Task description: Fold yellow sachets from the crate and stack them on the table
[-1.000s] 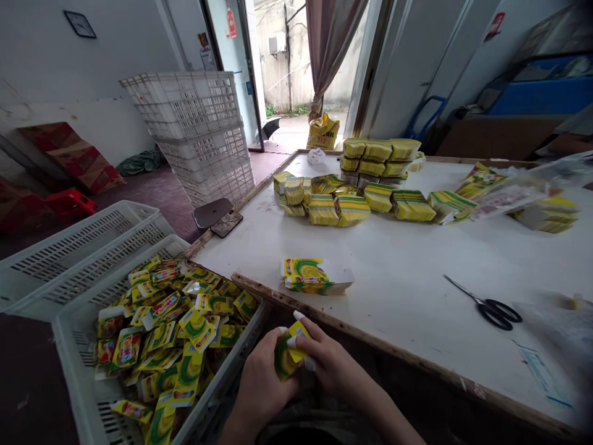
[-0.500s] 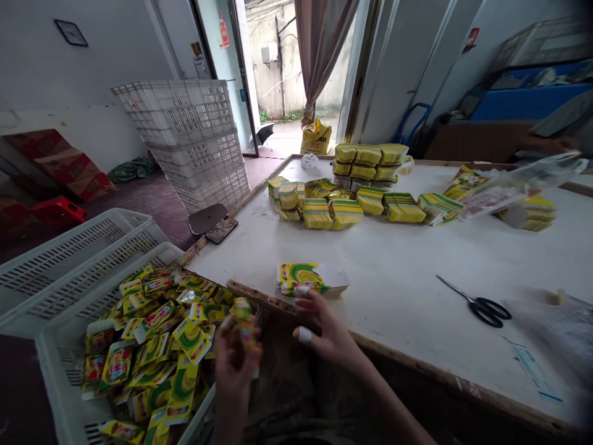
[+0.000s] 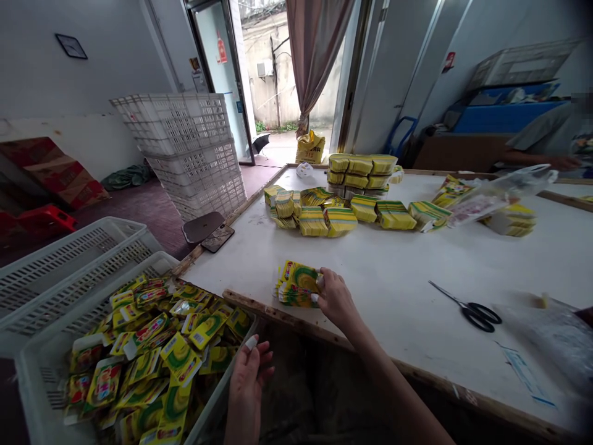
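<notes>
My left hand (image 3: 250,377) hovers palm-up beside the right rim of a plastic basket (image 3: 234,364), fingers apart and holding nothing; white tape wraps one fingertip. The basket holds a heap of small yellow-green printed packets (image 3: 178,352). On the near edge of the white table, my right hand (image 3: 336,296) grips the right end of a small stack of flat yellow-green printed cartons (image 3: 299,284). Its thumb and fingertips, also taped white, press at the stack's edge. How many cartons the fingers pinch cannot be made out.
Bundled yellow cartons (image 3: 312,221) stand in rows, with a taller stack (image 3: 361,173) behind. Black-handled scissors (image 3: 479,315) and clear plastic (image 3: 546,334) lie right. A phone (image 3: 217,238) rests at the left edge. Stacked white crates (image 3: 185,154) stand beyond; another person (image 3: 546,139) is at far right.
The small packet has left my left hand, which has opened and lowered. My right hand has moved from above the carton stack onto its right end and closed there. The view has shifted slightly.
</notes>
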`<state>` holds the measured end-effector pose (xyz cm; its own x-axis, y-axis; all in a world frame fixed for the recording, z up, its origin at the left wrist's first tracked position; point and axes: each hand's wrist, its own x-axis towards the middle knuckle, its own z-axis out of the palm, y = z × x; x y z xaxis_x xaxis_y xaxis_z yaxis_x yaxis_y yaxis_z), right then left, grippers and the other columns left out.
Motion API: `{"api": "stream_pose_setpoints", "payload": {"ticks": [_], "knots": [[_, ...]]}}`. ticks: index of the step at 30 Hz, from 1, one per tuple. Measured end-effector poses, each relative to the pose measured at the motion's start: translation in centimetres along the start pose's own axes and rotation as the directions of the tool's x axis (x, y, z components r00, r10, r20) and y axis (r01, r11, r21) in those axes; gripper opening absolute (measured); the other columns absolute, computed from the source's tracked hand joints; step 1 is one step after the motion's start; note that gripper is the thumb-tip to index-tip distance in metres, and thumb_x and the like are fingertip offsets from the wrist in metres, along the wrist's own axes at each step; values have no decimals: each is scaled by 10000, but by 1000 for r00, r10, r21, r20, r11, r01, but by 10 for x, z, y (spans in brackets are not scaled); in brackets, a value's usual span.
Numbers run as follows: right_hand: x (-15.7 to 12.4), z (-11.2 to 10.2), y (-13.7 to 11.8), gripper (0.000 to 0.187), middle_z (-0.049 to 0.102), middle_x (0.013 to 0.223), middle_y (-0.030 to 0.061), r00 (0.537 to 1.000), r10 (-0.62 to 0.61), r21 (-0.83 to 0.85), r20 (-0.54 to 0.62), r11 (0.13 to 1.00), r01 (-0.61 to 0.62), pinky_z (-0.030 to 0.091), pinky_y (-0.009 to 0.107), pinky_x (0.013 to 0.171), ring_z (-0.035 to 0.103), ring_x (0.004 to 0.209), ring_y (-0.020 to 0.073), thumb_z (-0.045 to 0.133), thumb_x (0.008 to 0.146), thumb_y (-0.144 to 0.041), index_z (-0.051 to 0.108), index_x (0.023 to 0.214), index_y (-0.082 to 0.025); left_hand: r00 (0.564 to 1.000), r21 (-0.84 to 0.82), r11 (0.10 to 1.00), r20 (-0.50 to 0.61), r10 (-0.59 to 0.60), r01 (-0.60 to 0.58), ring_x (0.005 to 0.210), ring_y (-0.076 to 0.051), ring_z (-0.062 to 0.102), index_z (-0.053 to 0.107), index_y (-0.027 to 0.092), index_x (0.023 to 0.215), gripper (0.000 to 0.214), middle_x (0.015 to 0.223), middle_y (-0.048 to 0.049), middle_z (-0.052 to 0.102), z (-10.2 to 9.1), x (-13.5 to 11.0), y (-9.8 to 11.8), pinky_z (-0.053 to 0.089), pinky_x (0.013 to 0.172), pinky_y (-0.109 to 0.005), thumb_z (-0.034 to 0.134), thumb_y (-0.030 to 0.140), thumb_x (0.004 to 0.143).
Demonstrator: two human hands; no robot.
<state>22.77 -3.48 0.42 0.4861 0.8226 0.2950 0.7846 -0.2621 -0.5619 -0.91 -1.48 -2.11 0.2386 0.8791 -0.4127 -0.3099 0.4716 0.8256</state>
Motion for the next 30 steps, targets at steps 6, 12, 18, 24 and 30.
{"api": "stream_pose_setpoints", "payload": {"ticks": [6,12,18,24,30], "knots": [[0,-2,-1,438,586,1031,115,998,-5,-6,63,1000,5,438,356,808,522,925,240,553,744,-71,462,1166,-143,999,25,1000,44,-9,8,725,-160,620,638,154,1023,548,884,-79,703,12,-3,-4,484,570,-234,793,474,606],[9,-8,0,448,565,953,78,992,7,11,124,1000,-8,425,325,776,517,860,204,604,704,-68,470,1122,-153,996,42,998,73,-41,38,657,-135,616,673,155,954,490,806,-57,713,10,-4,-4,470,587,-218,826,424,575],[23,-7,-2,478,562,976,75,991,4,74,136,997,-14,423,319,731,534,819,191,593,651,-19,474,1087,-175,996,82,995,58,-63,58,609,-136,605,682,157,923,507,757,-43,712,8,-1,-10,468,569,-223,842,438,532],[22,-15,-7,454,566,859,4,997,-29,252,77,968,8,460,263,711,559,750,135,481,680,17,426,1073,-205,998,88,996,58,-21,16,614,-138,608,679,153,938,483,768,-57,715,10,2,-17,468,564,-217,812,456,585],[-42,1,-59,418,534,754,-46,975,-133,665,178,747,-19,409,207,582,494,638,103,498,655,-15,453,1006,-238,981,-215,972,146,125,-92,1023,-295,607,678,225,993,606,1049,-93,685,33,1,-1,529,799,-363,760,617,538]]}}
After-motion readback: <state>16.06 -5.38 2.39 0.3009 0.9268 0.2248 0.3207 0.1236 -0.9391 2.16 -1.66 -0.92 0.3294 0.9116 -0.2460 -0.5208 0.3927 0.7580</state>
